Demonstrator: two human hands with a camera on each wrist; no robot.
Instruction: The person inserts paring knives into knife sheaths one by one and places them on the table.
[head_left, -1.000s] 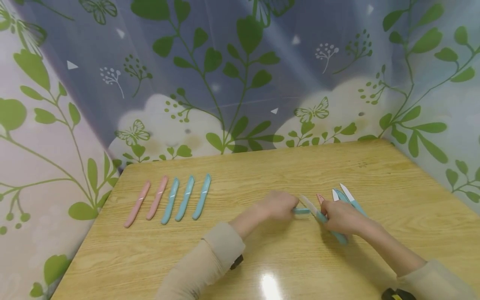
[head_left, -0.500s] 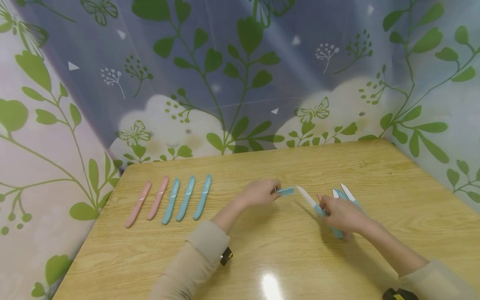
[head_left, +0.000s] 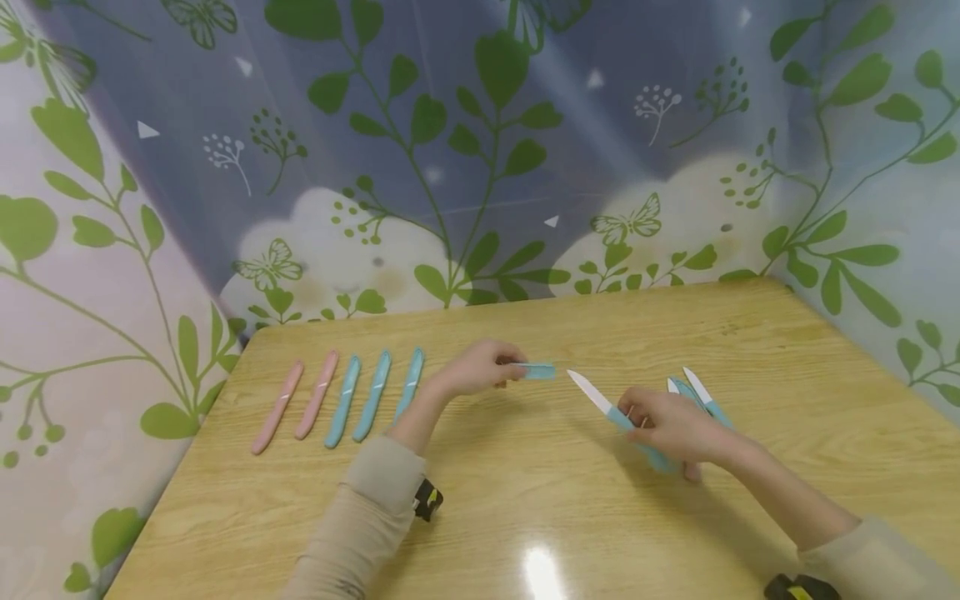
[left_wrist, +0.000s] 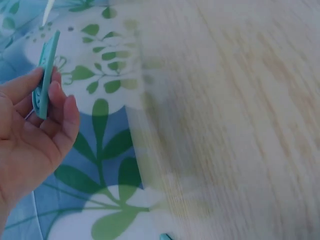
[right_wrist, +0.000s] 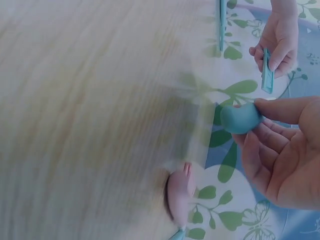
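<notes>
My left hand [head_left: 480,367] pinches a light-blue knife sheath [head_left: 542,371] between thumb and fingers, above the table. In the left wrist view the sheath [left_wrist: 46,75] stands tilted in the fingertips. My right hand [head_left: 675,423] grips the blue handle [right_wrist: 241,119] of a small knife [head_left: 590,392]. Its white blade is bare and points toward the sheath, a short gap apart. Under the right hand lies a pink-handled knife [head_left: 692,472], mostly hidden in the head view. Just beyond that hand rest a blue knife with a bare white blade [head_left: 697,387] and another blade tip beside a blue piece.
On the left of the wooden table [head_left: 480,517], several sheathed folding-style knives lie in a row: two pink [head_left: 277,408] and three blue [head_left: 342,402]. The left forearm overlaps the rightmost blue one. A patterned cloth [head_left: 480,167] hangs behind the table.
My left hand has drawn the sheath off to the left, away from the knife, leaving the white blade bare. The right hand has shifted the knife slightly left and turned it a little.
</notes>
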